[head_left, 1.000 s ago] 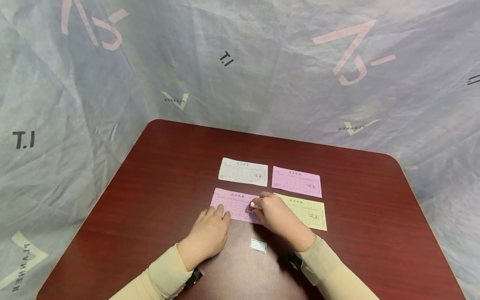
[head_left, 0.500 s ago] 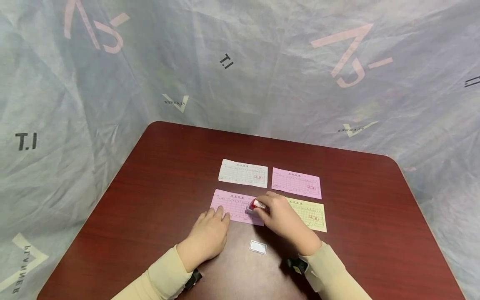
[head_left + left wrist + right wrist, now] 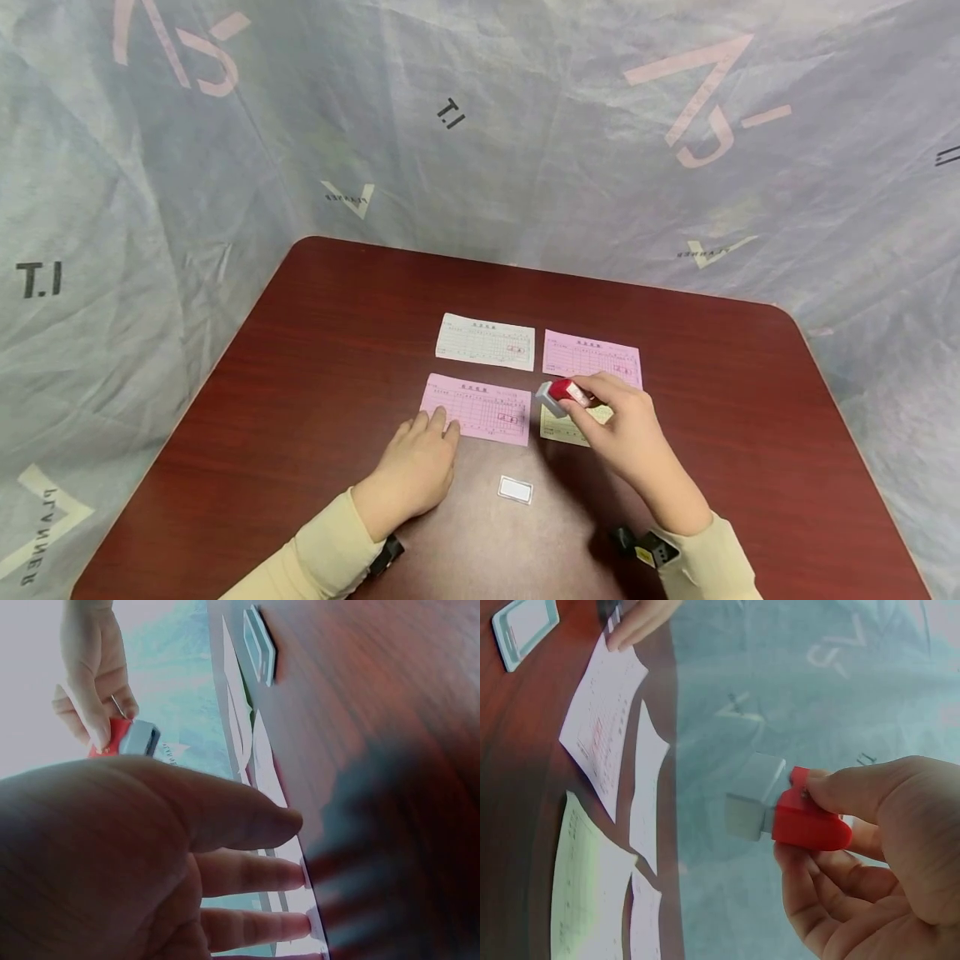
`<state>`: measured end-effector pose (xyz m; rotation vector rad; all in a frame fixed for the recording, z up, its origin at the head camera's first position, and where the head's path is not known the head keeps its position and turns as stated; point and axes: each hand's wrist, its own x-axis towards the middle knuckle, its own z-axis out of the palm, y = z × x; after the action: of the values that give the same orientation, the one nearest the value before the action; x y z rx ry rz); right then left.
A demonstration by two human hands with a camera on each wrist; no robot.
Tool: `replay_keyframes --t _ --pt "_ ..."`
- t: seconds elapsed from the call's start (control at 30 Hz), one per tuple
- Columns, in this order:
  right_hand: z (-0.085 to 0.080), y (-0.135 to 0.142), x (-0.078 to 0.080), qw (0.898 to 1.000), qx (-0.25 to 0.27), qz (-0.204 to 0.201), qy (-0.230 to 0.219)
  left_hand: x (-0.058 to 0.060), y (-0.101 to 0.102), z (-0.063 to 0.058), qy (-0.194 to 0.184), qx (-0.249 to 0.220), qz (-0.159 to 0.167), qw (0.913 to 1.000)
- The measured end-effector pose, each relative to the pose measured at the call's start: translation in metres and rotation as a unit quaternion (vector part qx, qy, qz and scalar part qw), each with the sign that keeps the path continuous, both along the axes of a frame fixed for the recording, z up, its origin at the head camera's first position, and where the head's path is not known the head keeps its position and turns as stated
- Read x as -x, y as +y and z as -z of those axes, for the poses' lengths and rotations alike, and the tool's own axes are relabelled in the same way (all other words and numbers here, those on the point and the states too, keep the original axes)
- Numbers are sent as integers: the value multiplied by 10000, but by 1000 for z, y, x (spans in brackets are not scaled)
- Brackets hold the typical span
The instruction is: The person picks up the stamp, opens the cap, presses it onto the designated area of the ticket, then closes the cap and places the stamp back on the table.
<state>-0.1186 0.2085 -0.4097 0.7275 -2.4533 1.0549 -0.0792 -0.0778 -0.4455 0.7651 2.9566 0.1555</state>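
Observation:
Between thumb and fingers, my right hand (image 3: 626,421) pinches a stamp (image 3: 814,821) by its red handle. The stamp is tilted in the air, its grey block pointing left, and overlaps the yellow slip (image 3: 562,429) in the head view. My left hand (image 3: 420,462) rests with straight fingertips on the lower left edge of the near pink slip (image 3: 476,400). A red boxed imprint (image 3: 507,417) shows on that slip's right half. Part of the yellow slip is hidden behind the right hand and stamp.
Behind lie a white slip (image 3: 483,340) and another pink slip (image 3: 581,354), each with a red imprint. A small grey-rimmed rectangular piece (image 3: 515,490) lies in front of the slips on the dark red table (image 3: 300,375). Printed grey cloth (image 3: 480,183) hangs around the table.
My right hand has lifted the stamp off the near pink slip and carried it right, uncovering a red imprint there. The left hand has stayed in place.

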Motion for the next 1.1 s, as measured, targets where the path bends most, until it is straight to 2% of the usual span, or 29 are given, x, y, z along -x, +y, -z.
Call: replay_keyframes --t 0.13,0.4,0.7,0.9,1.1 --pt "-1 8 -4 9999 -15 137 60 2 1 -2 24 7 2 10000" --pt "1 14 -10 9997 -34 204 -118 4 4 -5 -116 -34 -28 9999" --pt "0 16 -14 9998 8 208 46 16 4 -5 -225 35 -13 9997" --pt "-3 16 -15 9997 -4 228 -127 22 3 -5 -207 4 48 9998" --pt "-9 18 -17 9993 201 220 -245 24 3 -9 -386 1 15 9993"
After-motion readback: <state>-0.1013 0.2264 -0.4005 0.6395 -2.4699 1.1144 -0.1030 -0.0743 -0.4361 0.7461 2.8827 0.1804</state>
